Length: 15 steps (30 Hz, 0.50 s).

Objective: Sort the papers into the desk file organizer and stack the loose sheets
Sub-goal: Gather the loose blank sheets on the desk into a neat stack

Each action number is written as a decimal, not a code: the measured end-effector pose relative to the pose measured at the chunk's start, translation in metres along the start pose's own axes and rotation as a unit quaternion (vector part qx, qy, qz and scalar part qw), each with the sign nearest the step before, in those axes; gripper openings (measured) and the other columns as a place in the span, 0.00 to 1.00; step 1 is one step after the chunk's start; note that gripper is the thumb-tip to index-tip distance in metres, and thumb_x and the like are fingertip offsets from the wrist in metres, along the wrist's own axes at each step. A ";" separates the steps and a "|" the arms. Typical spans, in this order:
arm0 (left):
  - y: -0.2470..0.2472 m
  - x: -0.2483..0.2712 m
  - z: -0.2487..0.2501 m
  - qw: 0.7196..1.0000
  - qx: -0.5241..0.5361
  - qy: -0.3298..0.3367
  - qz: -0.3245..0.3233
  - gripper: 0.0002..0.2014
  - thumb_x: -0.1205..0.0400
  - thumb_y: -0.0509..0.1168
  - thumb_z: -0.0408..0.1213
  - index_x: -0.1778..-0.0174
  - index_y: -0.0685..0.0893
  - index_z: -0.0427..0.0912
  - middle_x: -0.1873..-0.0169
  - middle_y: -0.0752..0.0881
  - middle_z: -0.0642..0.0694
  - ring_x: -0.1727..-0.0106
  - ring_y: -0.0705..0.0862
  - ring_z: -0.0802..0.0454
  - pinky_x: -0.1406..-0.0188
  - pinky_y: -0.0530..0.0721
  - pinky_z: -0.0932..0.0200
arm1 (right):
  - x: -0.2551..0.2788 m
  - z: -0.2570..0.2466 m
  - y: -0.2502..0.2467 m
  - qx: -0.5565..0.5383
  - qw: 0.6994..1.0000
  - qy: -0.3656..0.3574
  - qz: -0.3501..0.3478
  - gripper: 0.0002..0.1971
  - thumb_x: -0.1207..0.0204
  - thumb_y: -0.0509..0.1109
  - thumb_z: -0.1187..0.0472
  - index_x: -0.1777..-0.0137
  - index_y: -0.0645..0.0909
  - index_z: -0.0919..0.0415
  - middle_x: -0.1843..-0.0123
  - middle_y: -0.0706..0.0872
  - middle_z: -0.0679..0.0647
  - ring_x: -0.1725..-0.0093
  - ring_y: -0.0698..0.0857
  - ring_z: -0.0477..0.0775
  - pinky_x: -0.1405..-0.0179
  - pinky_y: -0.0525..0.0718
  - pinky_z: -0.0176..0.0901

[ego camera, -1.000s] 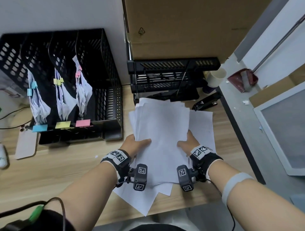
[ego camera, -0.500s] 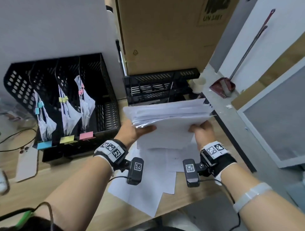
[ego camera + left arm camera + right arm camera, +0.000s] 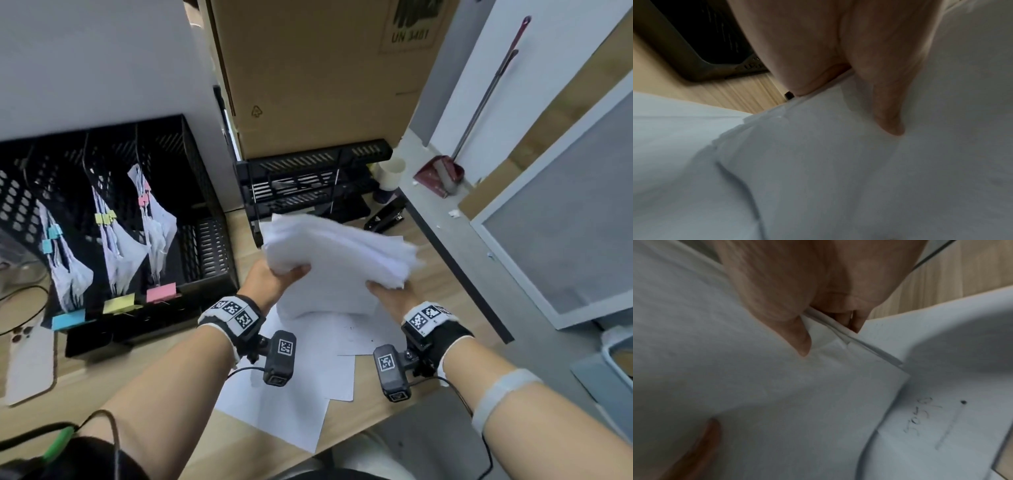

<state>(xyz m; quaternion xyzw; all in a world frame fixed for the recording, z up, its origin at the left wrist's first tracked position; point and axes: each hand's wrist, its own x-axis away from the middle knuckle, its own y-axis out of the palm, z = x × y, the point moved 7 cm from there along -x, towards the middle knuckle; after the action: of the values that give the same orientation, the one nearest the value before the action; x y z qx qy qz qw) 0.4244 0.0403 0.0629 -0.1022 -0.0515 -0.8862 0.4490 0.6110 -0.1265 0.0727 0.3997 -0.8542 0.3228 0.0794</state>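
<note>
Both hands [image 3: 274, 279] [image 3: 392, 296] grip paper stack [image 3: 337, 260] edges.

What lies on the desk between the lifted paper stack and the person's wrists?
Loose white sheets lie spread on the desk there, below the lifted stack held by the left hand and right hand. The head view shows it.
</note>
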 end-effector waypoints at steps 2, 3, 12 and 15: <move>0.006 -0.010 0.005 0.998 0.057 -0.011 0.008 0.09 0.25 0.79 0.32 0.51 0.92 0.47 0.48 0.94 0.43 0.45 0.91 0.44 0.38 0.87 0.44 | -0.007 -0.008 -0.012 -0.024 0.999 -0.033 0.018 0.02 0.22 0.71 0.62 0.54 0.80 0.56 0.50 0.87 0.54 0.47 0.86 0.56 0.48 0.78 0.41; 0.010 -0.016 0.007 0.996 0.081 -0.021 0.005 0.09 0.23 0.77 0.31 0.49 0.91 0.44 0.48 0.94 0.42 0.46 0.91 0.44 0.39 0.87 0.46 | -0.011 -0.011 -0.018 -0.036 0.998 -0.044 0.017 0.04 0.21 0.70 0.63 0.49 0.81 0.57 0.50 0.86 0.52 0.46 0.86 0.54 0.48 0.77 0.39; -0.015 -0.035 -0.073 0.953 -0.219 -0.200 0.062 0.20 0.22 0.76 0.36 0.35 0.81 0.41 0.46 0.86 0.40 0.52 0.84 0.45 0.45 0.84 0.53 | -0.048 0.057 -0.057 0.079 0.991 0.095 0.041 0.23 0.23 0.67 0.66 0.28 0.73 0.62 0.35 0.83 0.60 0.43 0.83 0.61 0.44 0.76 0.41; -0.047 -0.011 -0.117 0.897 -0.329 -0.288 0.071 0.26 0.26 0.78 0.37 0.34 0.79 0.41 0.38 0.86 0.38 0.42 0.86 0.40 0.41 0.85 0.52 | -0.055 0.079 -0.052 0.182 0.974 0.103 0.091 0.29 0.32 0.70 0.62 0.28 0.72 0.58 0.34 0.80 0.65 0.38 0.80 0.68 0.37 0.81 0.55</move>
<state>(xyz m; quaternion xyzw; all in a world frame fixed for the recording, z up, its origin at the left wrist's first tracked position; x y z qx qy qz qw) 0.3774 0.0552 -0.0538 -0.4979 0.1236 -0.7503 0.4169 0.6959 -0.1651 0.0152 0.2931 -0.8009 0.5183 0.0628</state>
